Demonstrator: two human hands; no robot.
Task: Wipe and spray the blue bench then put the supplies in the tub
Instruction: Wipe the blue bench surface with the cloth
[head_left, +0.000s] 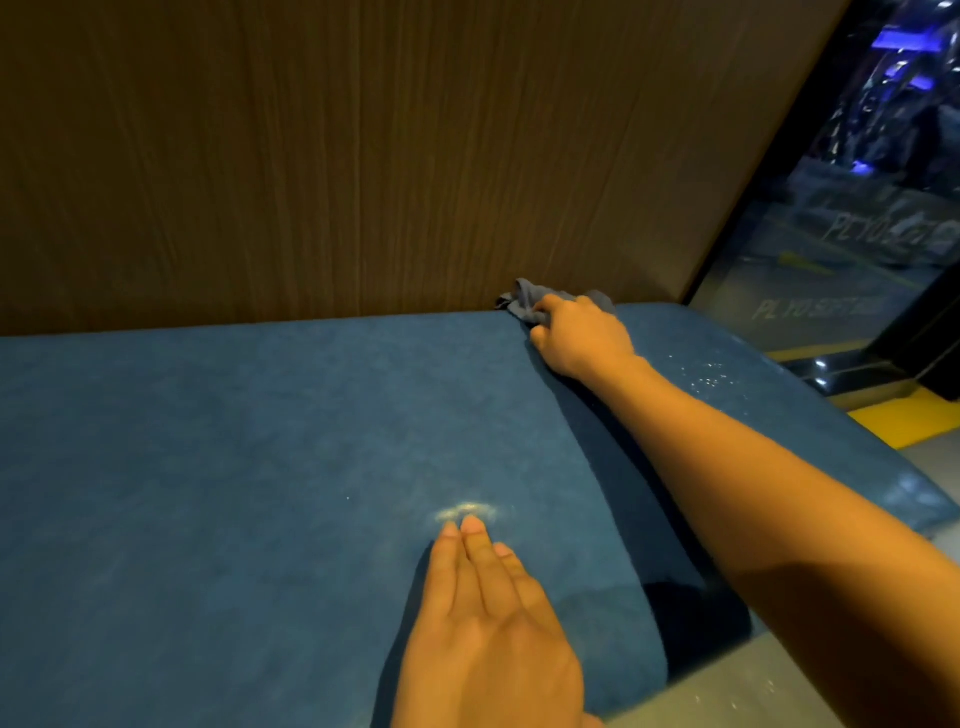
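The blue bench (234, 467) fills the lower view, its padded seat running left to right. My right hand (582, 338) reaches to the far edge of the seat, where it meets the wall, and grips a crumpled grey-blue cloth (524, 299) pressed on the seat. My left hand (493, 623) lies flat on the seat near the front, fingers together and straight, holding nothing. A small pale wet patch (467, 512) shines just beyond its fingertips. Fine droplets (711, 371) speckle the seat's right end. No spray bottle or tub is in view.
A brown wood-grain wall panel (363, 156) stands directly behind the bench. At the right a dark glass window (841, 234) shows a street at night. Below it are a black sill and a yellow floor strip (904, 421). Grey floor shows at the lower right.
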